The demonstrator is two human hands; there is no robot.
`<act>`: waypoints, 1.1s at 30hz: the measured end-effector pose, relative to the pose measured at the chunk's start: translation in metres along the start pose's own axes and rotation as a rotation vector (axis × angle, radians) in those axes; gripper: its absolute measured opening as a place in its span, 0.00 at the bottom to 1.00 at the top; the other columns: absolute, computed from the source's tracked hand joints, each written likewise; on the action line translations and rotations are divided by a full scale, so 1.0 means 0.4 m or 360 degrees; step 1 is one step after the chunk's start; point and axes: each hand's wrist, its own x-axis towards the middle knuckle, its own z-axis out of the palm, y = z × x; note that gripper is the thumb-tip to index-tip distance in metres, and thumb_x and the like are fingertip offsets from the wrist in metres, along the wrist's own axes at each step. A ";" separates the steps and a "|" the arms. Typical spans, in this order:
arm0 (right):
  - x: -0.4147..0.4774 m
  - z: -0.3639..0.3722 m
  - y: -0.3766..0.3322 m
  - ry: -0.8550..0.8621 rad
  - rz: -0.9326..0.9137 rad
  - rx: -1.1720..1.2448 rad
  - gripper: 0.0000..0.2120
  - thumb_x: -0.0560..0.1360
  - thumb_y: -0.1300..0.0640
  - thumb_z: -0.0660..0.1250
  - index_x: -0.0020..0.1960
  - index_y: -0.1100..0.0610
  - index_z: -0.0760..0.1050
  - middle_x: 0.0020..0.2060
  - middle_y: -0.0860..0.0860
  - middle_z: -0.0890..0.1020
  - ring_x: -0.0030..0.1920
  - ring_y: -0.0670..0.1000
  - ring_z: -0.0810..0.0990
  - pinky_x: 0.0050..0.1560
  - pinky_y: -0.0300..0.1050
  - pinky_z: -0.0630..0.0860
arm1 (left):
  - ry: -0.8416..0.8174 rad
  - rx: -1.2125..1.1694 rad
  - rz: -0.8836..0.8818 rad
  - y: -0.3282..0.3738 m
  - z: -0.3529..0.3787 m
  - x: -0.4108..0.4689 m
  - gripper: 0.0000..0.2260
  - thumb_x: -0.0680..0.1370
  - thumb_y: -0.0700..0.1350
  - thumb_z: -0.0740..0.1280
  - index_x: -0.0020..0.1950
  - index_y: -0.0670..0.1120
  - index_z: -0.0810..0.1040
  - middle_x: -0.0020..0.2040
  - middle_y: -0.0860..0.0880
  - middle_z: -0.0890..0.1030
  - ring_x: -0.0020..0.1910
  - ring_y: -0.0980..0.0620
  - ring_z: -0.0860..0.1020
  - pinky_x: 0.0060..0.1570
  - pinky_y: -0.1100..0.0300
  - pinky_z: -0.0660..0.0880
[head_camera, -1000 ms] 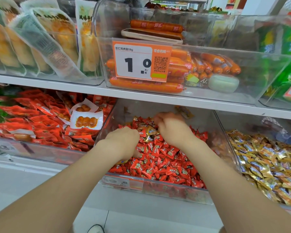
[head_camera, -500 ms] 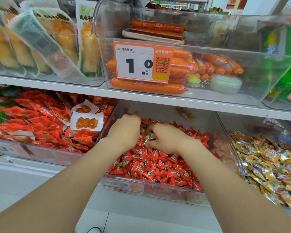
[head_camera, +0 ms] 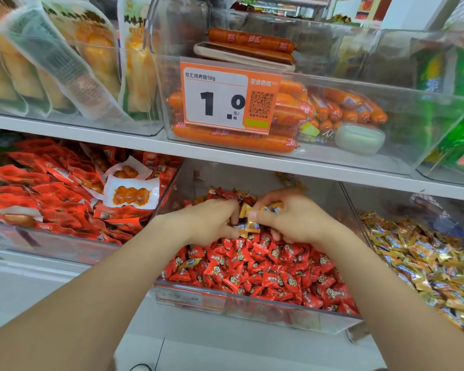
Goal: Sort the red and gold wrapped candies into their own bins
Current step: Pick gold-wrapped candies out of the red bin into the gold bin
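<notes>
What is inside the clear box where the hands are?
Mostly red candies fill the clear box. The left hand and right hand pinch a few gold candies above them. Whatever lies under the hands and deeper in the pile is covered.

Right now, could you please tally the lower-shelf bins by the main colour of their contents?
Red: 2 (snack packet bin, red candy bin)
Gold: 1 (gold candy bin)
Total: 3

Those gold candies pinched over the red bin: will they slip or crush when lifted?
Likely light: fingertips alone hold several gold candies. Glossy wrappers probably slip, so some may drop. Loose wrapper ends should flex, not break.
</notes>
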 end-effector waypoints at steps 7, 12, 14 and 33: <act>-0.055 -0.032 -0.014 0.0185 0.0334 0.0812 0.21 0.78 0.47 0.75 0.61 0.61 0.78 0.31 0.54 0.76 0.26 0.50 0.67 0.26 0.37 0.67 | 0.0039 -0.0012 0.0141 0.019 0.028 -0.006 0.15 0.81 0.51 0.71 0.67 0.55 0.74 0.59 0.52 0.73 0.58 0.51 0.73 0.60 0.53 0.73; -0.108 -0.048 -0.030 0.0141 0.0422 0.1094 0.17 0.77 0.56 0.75 0.58 0.68 0.78 0.34 0.54 0.78 0.27 0.49 0.70 0.20 0.38 0.62 | 0.0321 -0.0002 0.0084 0.049 0.012 -0.022 0.04 0.82 0.52 0.69 0.50 0.54 0.78 0.54 0.50 0.73 0.54 0.49 0.77 0.57 0.53 0.75; -0.149 -0.070 -0.035 0.0043 0.0396 0.1124 0.14 0.78 0.58 0.74 0.57 0.68 0.79 0.32 0.52 0.76 0.27 0.48 0.70 0.19 0.37 0.60 | 0.0493 -0.0079 0.0088 0.073 0.003 -0.039 0.07 0.83 0.53 0.67 0.49 0.52 0.78 0.46 0.51 0.77 0.45 0.55 0.79 0.47 0.56 0.74; -0.404 -0.344 0.421 0.0546 0.0007 -0.0636 0.34 0.71 0.45 0.62 0.78 0.43 0.67 0.77 0.51 0.68 0.78 0.55 0.66 0.75 0.60 0.68 | 0.0658 -0.0538 0.0601 0.666 0.151 0.015 0.05 0.83 0.52 0.67 0.48 0.54 0.78 0.36 0.51 0.82 0.33 0.56 0.76 0.37 0.61 0.67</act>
